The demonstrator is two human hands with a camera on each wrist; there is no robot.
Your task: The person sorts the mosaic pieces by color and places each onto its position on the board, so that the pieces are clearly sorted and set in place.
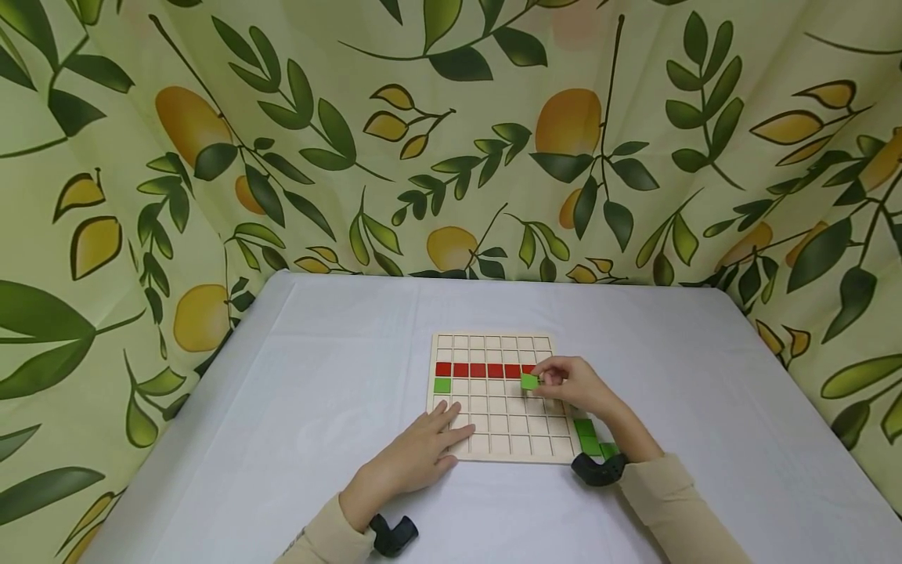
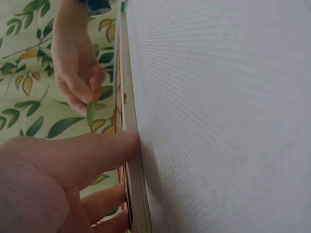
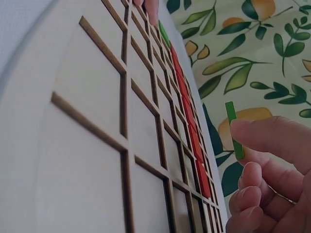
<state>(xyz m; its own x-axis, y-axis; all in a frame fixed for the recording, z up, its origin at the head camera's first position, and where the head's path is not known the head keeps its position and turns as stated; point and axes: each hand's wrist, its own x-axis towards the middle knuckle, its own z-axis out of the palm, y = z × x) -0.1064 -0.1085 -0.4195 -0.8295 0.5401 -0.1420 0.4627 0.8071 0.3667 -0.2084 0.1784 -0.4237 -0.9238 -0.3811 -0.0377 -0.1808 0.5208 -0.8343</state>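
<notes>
A thin green square tile (image 3: 234, 130) is pinched between the thumb and fingers of my right hand (image 1: 572, 382), held just above the wooden grid board (image 1: 502, 448). My left hand (image 1: 423, 446) rests with spread fingers on the board's lower left corner; in the left wrist view its thumb (image 2: 107, 153) touches the board's edge. A row of red tiles (image 1: 478, 370) fills one grid row in the upper part. Below that row's left end lies another green tile (image 1: 441, 385) in a cell. The right end of the red row is partly behind my right hand.
Several loose green tiles (image 1: 586, 436) lie beside the board's lower right, near my right wrist. The board lies on a white-covered table (image 1: 338, 352). A leaf-and-fruit patterned curtain (image 1: 451, 157) hangs behind the table and along its sides.
</notes>
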